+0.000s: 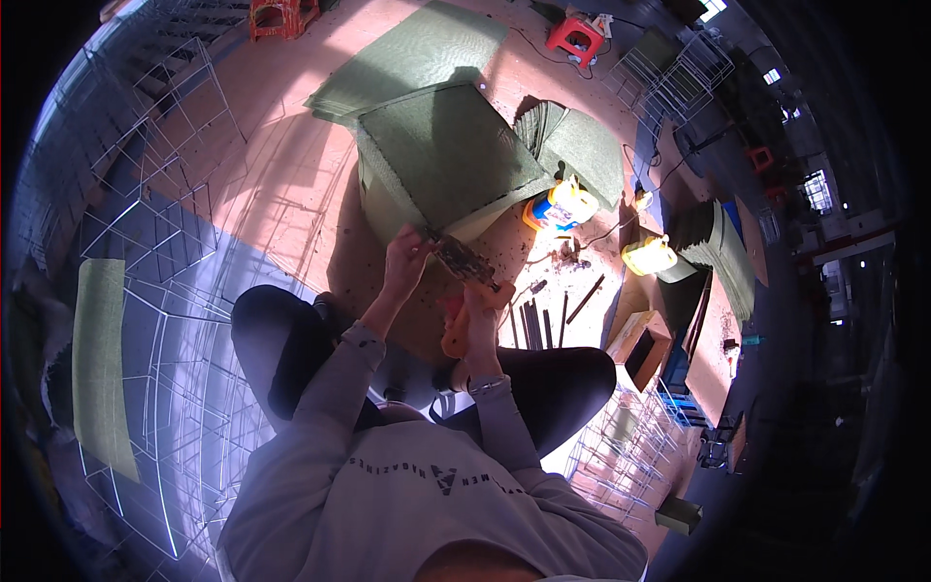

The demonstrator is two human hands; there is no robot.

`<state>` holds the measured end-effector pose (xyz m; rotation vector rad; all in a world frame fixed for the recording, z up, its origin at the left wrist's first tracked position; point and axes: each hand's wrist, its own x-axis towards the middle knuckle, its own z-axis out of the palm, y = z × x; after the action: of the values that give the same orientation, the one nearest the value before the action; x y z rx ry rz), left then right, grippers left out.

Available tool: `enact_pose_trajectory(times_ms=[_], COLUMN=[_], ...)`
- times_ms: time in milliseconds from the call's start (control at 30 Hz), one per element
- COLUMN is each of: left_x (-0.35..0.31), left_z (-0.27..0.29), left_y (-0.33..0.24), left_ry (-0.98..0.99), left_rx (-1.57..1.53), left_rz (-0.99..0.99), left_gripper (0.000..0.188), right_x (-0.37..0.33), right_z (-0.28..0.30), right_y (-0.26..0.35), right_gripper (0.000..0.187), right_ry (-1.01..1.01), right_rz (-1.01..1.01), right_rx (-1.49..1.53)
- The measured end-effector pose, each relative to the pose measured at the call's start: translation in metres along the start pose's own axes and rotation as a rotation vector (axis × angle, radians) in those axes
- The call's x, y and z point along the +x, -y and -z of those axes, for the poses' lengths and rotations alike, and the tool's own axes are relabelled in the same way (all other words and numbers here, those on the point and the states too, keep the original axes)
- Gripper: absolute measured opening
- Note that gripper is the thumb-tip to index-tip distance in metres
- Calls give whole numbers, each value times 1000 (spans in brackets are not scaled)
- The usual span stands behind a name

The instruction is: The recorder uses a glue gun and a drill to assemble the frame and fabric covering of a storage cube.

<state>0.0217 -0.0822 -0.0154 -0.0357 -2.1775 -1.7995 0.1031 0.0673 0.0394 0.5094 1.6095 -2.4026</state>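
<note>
My right hand (479, 325) is wrapped round the handle of an orange glue gun (499, 293), whose front end is crusted dark and points up and left. My left hand (409, 254) has its fingers pinched at the near lower corner of a large box (446, 155) covered in green felt-like cloth. Whatever is between those fingers is too small to make out. The glue gun's front lies just right of my left fingertips, close to the box's near side. Several dark sticks (531, 325) lie on the floor to the right of my right hand.
Bare wire frames (160, 359) stand at left. A green sheet (407, 58) lies behind the box; stacked green pieces (582, 150) are right of it. Yellow containers (562, 206) and a cardboard box (640, 351) stand at right, with cables nearby. Red stools (574, 41) are farther back.
</note>
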Motion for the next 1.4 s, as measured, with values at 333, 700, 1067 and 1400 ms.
enact_pose_trajectory(times_ms=[333, 700, 1067, 1400], left_x=[1, 0, 1, 0], left_z=[-2, -3, -3, -2], left_y=[-16, -13, -15, -19], left_ry=[-18, -40, -36, -49], left_rx=[-29, -21, -26, -21], left_rz=[-25, 8, -5, 24], left_gripper=[16, 19, 21, 25], right_x=[3, 16, 65, 129], right_z=[1, 18, 46, 69], right_y=[-9, -16, 8, 47], right_gripper=[39, 40, 35, 38], right_ry=[-101, -62, -308, -430], right_rz=[-20, 11, 28, 174], right_rx=[-1, 78, 232, 177])
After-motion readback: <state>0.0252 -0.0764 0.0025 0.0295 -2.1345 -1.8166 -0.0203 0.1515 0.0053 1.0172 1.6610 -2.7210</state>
